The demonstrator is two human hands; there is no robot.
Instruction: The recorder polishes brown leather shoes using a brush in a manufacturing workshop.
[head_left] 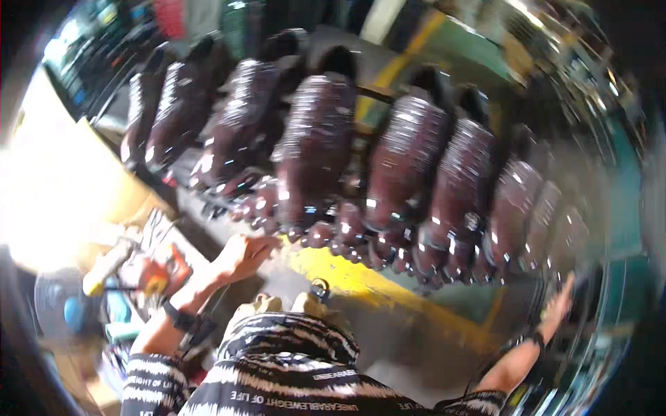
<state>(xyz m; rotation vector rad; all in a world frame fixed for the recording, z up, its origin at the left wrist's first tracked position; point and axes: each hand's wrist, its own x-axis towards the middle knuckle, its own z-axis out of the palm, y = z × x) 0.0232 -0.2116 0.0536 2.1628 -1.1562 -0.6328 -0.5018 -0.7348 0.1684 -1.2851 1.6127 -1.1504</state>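
Here, a yellow stripe [340,272] is crossing grey floor [402,355]; glossy dark-red shoes [316,149] are forming a row; left hand [244,259] is showing bent fingers, right hand [557,306] blurring, either grasp untellable.

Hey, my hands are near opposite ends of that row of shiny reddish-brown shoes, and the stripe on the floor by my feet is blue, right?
Not quite: the stripe is yellow, not blue, as the head view shows. Your left hand and right hand are near opposite ends of the row of shiny reddish-brown shoes.
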